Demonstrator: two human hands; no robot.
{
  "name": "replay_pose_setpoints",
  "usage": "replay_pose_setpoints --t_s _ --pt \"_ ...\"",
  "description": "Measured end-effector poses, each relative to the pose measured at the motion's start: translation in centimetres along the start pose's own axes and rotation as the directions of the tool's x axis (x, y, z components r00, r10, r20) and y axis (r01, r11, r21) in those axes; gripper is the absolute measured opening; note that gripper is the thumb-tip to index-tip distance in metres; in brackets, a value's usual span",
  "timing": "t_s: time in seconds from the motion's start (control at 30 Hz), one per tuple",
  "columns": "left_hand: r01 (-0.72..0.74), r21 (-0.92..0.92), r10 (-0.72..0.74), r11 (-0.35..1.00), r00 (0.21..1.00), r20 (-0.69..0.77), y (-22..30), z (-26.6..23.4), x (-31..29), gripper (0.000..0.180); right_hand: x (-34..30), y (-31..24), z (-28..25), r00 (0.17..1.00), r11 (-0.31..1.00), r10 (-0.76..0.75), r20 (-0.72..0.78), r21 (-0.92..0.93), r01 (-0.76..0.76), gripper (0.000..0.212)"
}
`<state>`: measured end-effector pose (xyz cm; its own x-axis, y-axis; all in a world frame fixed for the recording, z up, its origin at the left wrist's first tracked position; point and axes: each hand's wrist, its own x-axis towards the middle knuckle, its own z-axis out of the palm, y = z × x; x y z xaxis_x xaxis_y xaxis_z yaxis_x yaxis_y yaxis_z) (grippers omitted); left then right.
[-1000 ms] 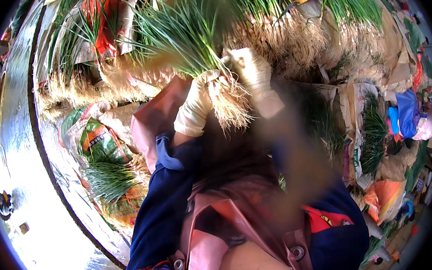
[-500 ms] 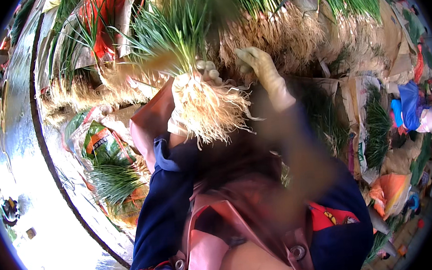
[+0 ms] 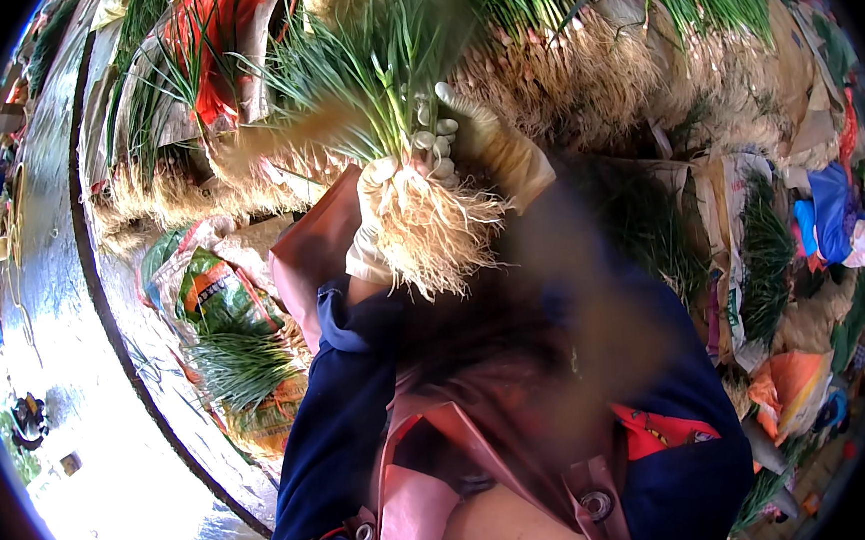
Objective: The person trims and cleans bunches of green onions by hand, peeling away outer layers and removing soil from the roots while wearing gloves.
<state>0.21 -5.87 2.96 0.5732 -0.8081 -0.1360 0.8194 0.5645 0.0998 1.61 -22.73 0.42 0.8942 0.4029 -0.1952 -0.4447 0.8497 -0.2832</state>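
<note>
A bunch of green onions (image 3: 396, 107) stands upright before me, green tops up and pale stringy roots (image 3: 435, 235) hanging down. My gloved left hand (image 3: 375, 199) is closed around it just above the roots; its grey-tipped fingers show on the bunch's right side. My gloved right hand (image 3: 500, 155) is close against that side, with one finger stretched up and left beside the stalks. Its other fingers are partly hidden, and nothing shows held in it. A blurred brown shape covers part of the right forearm.
Rows of rooted green onions (image 3: 579, 69) lie along the far side. At left, more greens (image 3: 244, 368) rest by a printed sack (image 3: 213, 285); dark green bunches (image 3: 763, 257) lie at right. A red plastic bag (image 3: 207, 55) sits far left. A brown apron (image 3: 482, 407) covers my front.
My right hand has moved left and slightly down, up against the bunch. The left hand and the green onions have shifted slightly right.
</note>
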Motion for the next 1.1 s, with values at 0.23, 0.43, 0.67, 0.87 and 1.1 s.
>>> replay_pose_setpoints --t_s 0.23,0.43,0.67,0.87,1.1 --pt "-0.004 -0.012 0.004 1.000 1.000 -0.008 0.4 -0.1 -0.2 0.039 0.9 1.2 1.1 0.968 0.998 -0.023 0.249 0.067 0.006 0.029" --pt "-0.003 -0.060 0.003 0.998 1.000 -0.007 0.3 -0.4 1.0 0.039 0.2 1.1 2.1 0.939 0.947 -0.237 -0.249 -0.274 0.167 0.019" --pt "-0.017 -0.038 0.019 0.999 0.998 0.052 1.7 -2.0 -0.3 0.047 -1.5 -2.3 -5.7 0.839 -0.638 -0.216 -0.500 -0.578 -0.509 0.027" --pt "0.004 -0.069 -0.005 0.998 1.000 -0.002 0.6 -2.6 1.2 0.050 -5.1 -5.1 -2.8 0.701 -0.029 -0.480 -0.527 -0.790 -0.613 0.031" --pt "0.014 -0.114 -0.006 0.993 0.998 0.067 0.1 -1.8 1.5 0.062 3.5 -11.4 -1.0 0.456 0.447 -0.654 -0.603 -0.795 -0.411 0.039"
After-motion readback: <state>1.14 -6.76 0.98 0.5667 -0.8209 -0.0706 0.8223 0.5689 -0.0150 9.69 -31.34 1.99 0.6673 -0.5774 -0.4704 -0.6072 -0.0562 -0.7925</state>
